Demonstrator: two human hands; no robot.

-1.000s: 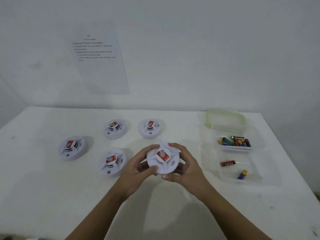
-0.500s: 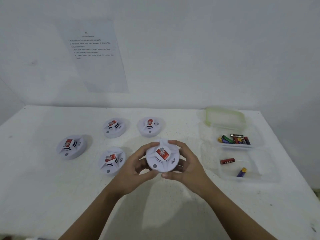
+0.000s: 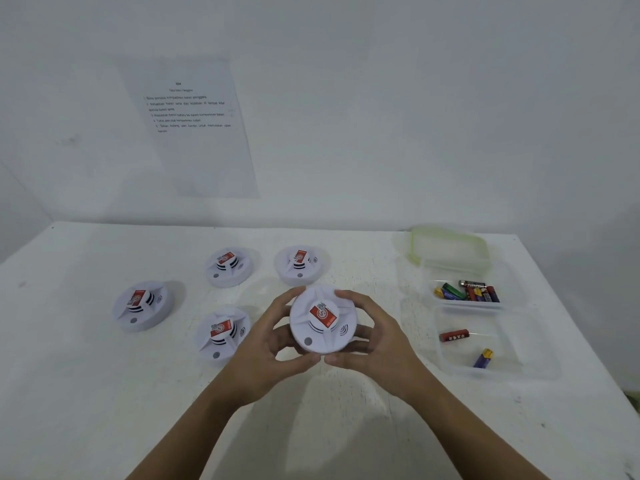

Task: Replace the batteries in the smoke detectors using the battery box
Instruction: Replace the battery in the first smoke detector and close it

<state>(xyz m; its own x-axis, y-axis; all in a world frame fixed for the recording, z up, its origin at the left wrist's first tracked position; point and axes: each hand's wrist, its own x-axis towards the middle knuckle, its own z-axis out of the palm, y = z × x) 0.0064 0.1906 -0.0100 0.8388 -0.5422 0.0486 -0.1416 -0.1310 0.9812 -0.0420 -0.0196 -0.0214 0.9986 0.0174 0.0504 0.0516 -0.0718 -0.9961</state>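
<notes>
While it is held above the white tabletop [image 3: 104, 393], the round white plastic smoke detector with a red label [image 3: 322, 320] is gripped at its rim by the left hand [image 3: 273, 355] and the right hand [image 3: 377, 344], with fingers curled round it. 4 more such detectors [image 3: 140, 306] are seen lying to its left, and the clear plastic battery box [image 3: 512, 334] to its right.

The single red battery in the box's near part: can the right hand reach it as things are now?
Probably yes, after letting go: the right hand and left hand both grip a detector. The box is uncovered, and nothing stands before the battery.
</notes>
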